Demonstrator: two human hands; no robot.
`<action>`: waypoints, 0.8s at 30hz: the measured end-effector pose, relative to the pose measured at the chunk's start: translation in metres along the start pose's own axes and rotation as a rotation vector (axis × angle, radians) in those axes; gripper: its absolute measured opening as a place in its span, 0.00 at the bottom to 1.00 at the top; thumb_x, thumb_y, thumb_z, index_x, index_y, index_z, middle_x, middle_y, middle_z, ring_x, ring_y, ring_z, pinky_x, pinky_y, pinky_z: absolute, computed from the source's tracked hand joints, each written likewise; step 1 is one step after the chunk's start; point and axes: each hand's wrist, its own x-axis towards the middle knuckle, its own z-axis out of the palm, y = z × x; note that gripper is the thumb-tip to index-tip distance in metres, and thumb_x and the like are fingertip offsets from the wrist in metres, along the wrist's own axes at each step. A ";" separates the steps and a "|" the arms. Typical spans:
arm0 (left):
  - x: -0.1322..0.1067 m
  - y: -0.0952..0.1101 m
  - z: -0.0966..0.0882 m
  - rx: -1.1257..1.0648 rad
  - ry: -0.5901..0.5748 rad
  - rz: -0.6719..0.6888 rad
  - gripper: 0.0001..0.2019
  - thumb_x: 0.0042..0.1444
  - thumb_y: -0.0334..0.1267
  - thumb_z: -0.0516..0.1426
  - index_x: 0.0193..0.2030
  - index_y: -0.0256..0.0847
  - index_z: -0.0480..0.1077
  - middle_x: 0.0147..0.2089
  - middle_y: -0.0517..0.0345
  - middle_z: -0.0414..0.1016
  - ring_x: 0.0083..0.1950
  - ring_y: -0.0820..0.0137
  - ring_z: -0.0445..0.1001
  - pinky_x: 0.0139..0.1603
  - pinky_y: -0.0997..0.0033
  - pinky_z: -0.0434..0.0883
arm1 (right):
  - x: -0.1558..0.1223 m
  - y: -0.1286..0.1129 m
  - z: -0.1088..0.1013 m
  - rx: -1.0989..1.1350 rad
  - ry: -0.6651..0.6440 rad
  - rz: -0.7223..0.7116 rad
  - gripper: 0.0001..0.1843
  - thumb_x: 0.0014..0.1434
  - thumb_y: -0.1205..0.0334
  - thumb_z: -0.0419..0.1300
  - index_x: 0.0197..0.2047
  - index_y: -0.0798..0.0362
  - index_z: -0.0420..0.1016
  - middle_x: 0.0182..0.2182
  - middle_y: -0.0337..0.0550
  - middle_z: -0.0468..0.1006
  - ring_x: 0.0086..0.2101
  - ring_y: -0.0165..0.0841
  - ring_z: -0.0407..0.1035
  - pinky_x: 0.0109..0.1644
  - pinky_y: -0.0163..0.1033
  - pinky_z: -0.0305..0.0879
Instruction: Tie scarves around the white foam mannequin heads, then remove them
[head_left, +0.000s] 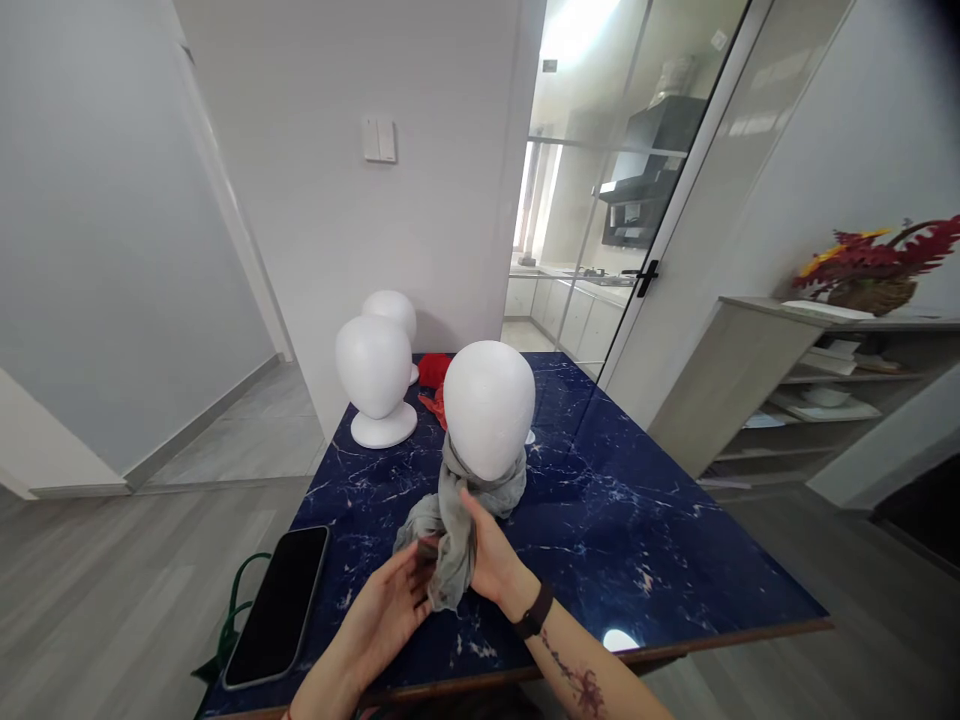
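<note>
Gently is how I would work this crinkled, thin grey cloth scarf (pixel 453 525), which is wrapped round the neck of the smooth white foam mannequin head (pixel 490 405) and hangs toward six o'clock. As I judge it, the step is arranging the front drape, so I should keep light pressure where the folds gather under the chin, smooth the loose end downward, and pull evenly rather than to one side. A hard tug could tilt the head or drag the wrap crooked, and thin cloth like this will probably crease and slip easily.

The hanging length lies between my two hands. My right hand (pixel 493 560) is at its four o'clock side, thumb resting on the front and the other fingers out of sight behind, so the cloth appears caught there. My left hand (pixel 386 622) is at its eight o'clock side, palm turned up, fingers curved and slightly apart against the loose end; whether they pinch it I cannot tell, since folds cover the tips. From my grip, the neck wrap sits at one o'clock, with the head above it. The black-screened phone (pixel 279 605) lies at nine o'clock from my left hand, on the glossy dark-blue marbled table (pixel 637 530).
</note>
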 end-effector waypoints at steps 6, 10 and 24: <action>0.031 0.013 0.006 -0.054 0.069 0.171 0.08 0.59 0.36 0.53 0.38 0.36 0.72 0.35 0.53 0.77 0.31 0.71 0.75 0.36 0.71 0.73 | 0.003 0.007 -0.002 -0.242 0.131 -0.101 0.16 0.42 0.62 0.68 0.35 0.56 0.69 0.19 0.37 0.73 0.18 0.25 0.66 0.20 0.28 0.56; 0.048 0.024 0.002 -0.099 0.105 0.255 0.06 0.58 0.29 0.53 0.38 0.34 0.72 0.36 0.51 0.78 0.35 0.70 0.77 0.36 0.72 0.74 | 0.005 0.011 -0.008 -0.320 0.140 -0.119 0.18 0.43 0.57 0.68 0.34 0.55 0.67 0.14 0.32 0.68 0.14 0.22 0.58 0.18 0.27 0.53; 0.026 0.029 0.009 0.066 0.298 0.722 0.07 0.51 0.29 0.60 0.38 0.39 0.73 0.39 0.57 0.78 0.44 0.66 0.75 0.49 0.68 0.69 | 0.014 0.011 -0.031 0.032 0.381 -0.376 0.20 0.40 0.61 0.69 0.34 0.50 0.63 0.20 0.28 0.66 0.17 0.21 0.58 0.20 0.28 0.54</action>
